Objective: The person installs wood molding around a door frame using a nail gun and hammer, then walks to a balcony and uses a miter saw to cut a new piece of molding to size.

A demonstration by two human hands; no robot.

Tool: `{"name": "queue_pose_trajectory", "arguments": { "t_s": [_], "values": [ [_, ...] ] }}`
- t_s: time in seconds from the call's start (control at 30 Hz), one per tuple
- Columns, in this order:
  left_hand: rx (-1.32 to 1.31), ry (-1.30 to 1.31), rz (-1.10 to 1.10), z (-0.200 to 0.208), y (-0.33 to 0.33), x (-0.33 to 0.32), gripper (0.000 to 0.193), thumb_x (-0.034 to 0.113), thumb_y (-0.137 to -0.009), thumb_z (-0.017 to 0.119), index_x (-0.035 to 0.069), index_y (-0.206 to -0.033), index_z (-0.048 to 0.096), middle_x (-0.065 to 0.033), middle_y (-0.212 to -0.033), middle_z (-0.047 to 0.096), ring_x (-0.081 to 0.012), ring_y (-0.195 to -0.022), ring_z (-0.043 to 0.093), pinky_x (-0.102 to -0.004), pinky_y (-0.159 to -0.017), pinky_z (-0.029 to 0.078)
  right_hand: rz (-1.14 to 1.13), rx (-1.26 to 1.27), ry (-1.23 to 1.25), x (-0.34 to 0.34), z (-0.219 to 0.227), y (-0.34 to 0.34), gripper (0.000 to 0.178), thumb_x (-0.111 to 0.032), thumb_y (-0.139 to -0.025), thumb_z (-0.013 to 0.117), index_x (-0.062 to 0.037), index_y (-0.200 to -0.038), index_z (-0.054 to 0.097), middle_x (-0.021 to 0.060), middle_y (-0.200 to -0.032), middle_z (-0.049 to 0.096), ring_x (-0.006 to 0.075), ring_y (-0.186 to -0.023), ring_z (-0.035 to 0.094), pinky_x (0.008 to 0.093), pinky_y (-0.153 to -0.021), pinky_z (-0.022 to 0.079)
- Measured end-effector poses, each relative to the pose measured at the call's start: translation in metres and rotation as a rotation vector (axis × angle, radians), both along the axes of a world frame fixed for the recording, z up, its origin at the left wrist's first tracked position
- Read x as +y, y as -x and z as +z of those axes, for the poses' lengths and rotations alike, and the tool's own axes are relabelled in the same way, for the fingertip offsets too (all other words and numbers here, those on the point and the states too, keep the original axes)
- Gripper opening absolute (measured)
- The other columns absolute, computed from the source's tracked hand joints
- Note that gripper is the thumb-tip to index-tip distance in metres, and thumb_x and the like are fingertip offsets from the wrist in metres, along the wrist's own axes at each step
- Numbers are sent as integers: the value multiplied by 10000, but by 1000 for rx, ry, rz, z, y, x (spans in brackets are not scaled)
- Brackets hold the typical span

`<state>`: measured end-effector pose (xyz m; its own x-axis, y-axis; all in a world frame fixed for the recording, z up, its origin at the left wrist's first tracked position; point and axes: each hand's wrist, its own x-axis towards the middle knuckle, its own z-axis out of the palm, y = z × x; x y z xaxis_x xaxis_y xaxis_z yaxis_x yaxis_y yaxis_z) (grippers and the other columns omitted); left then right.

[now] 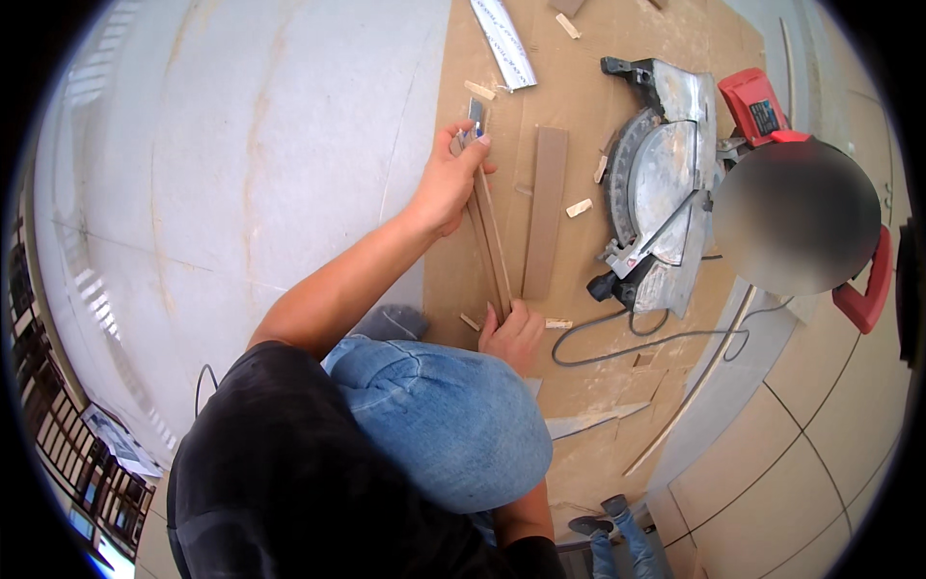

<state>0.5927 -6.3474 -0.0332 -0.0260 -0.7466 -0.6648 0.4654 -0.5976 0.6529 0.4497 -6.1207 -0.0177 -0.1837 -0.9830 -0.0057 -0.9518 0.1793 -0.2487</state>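
My left hand (461, 179) closes around the far end of a narrow brown wooden board (487, 232), thumb on top. Against that end, under my fingers, is a small grey metal piece (475, 110) with a bit of blue beside it; its kind is not clear. My right hand (514, 336) grips the near end of the same board, fingers partly curled. The board slants over the cardboard (588, 256) in front of my bent knee. Just right of it lies a wider brown board (547, 212), which neither hand touches.
A miter saw (666, 174) with red parts stands at right, a dark round area on it blurred. Its grey cord (617, 355) loops nearby. Small wood offcuts (579, 207) lie scattered. A printed white strip (503, 43) is at the back. Another person's shoes (590, 525) show below.
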Motion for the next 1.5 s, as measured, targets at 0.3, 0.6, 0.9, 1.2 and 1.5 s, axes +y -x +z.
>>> {"name": "queue_pose_trajectory", "arguments": {
  "t_s": [0.3, 0.6, 0.9, 1.2, 1.5],
  "values": [
    [292, 29, -25, -6, -27, 2, 754, 629, -1107, 384, 89, -1630, 328, -49, -1171, 543, -163, -1029, 588, -400, -939, 528, -35, -239, -190, 7, 27, 6, 384, -238, -1036, 664, 11, -1320, 592, 190, -1095, 619, 397, -968, 622, 452, -827, 536],
    [441, 145, 27, -14, -30, 12, 579, 439, -1111, 538, 120, -1570, 388, -21, -1138, 585, -180, -1085, 587, -370, -963, 523, -126, -1009, -279, -24, 77, 85, 667, -393, -1063, 632, 60, -1526, 474, 186, -1428, 615, 263, -1319, 575, 380, -1121, 440],
    [282, 328, -238, 42, -24, 12, 784, 241, -1000, 757, 175, -1597, 255, -91, -1365, 552, -199, -1273, 562, -414, -1108, 464, -31, -1038, -523, -27, 65, 76, 921, -433, -836, 869, -19, -1557, 474, 191, -1483, 589, 291, -1365, 557, 394, -1136, 439],
    [-12, 328, -320, 66, -18, 11, 684, 238, -1077, 657, 44, -1565, 217, -39, -1157, 600, -119, -1076, 574, -319, -973, 493, 80, -777, -628, -42, 89, 65, 751, -330, -950, 738, -12, -1566, 448, 195, -1265, 558, 366, -1180, 583, 401, -1046, 475],
    [-398, 402, -436, 63, -17, 12, 701, 306, -1084, 642, -12, -1542, 216, -108, -1068, 648, -145, -970, 613, -319, -865, 543, -8, -840, -520, -16, 64, 60, 794, -177, -904, 800, -21, -1586, 424, 230, -1328, 617, 348, -1146, 645, 406, -1015, 512]
  ]
}}
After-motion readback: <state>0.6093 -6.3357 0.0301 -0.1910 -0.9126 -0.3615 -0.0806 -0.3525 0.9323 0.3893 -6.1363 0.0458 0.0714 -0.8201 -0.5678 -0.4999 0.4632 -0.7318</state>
